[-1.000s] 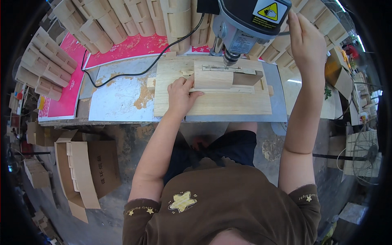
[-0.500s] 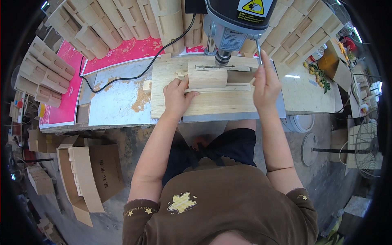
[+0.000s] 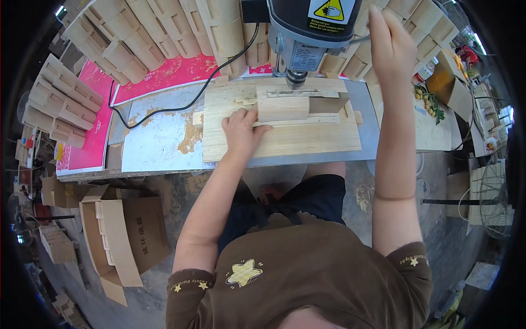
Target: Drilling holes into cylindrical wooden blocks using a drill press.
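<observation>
Bracing the wooden block (image 3: 283,108) seems the part to get right here: the left hand (image 3: 241,131), partly open with its thumb spread over the wooden board (image 3: 312,142), sets its fingers against the block's left end without wrapping around it. The block sits on the board, near the tabletop (image 3: 145,153)'s front edge, with its back part under the chuck (image 3: 296,80) of the drill press (image 3: 308,52) (whether a bit touches it is too small to tell). Good work would call for firm, even pressure toward the block, the fingers kept at that end and well away from the chuck, and a smooth, unhurried movement of the lever (image 3: 360,40). The right hand (image 3: 393,52) appears curled closed on the lever's outer end, though its fingers are partly hidden. Compared with half a second ago, that hand is higher, beside the press head instead of near the board's right end, and the lever points outward to the right rather than down; the left hand keeps its place at the block.
</observation>
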